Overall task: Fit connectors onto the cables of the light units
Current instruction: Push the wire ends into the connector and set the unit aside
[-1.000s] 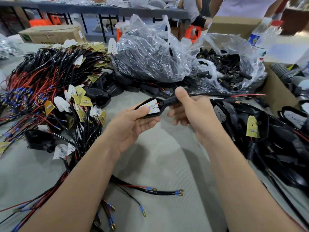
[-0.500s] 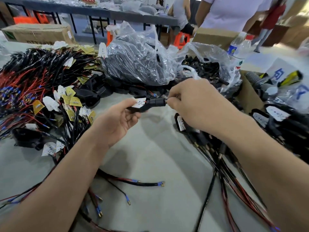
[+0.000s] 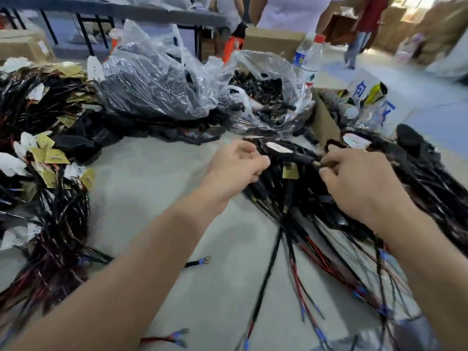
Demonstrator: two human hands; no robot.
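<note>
Grey counter [image 3: 157,188] carries a left heap of tagged black-and-red wired light units [image 3: 50,117] and a right heap of black cables [image 3: 316,214], with two clear plastic bags of black parts [image 3: 152,79] behind. Over the right heap, the left hand [image 3: 235,168] has its grip clamped on a black light unit with a white label [image 3: 278,148]. The right hand [image 3: 354,181] pinches the brass-tipped cable end [image 3: 317,163].

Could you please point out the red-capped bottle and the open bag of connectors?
red-capped bottle [image 3: 315,59]: head view, on its clear body.
open bag of connectors [image 3: 267,61]: head view, on its plastic rim.
</note>
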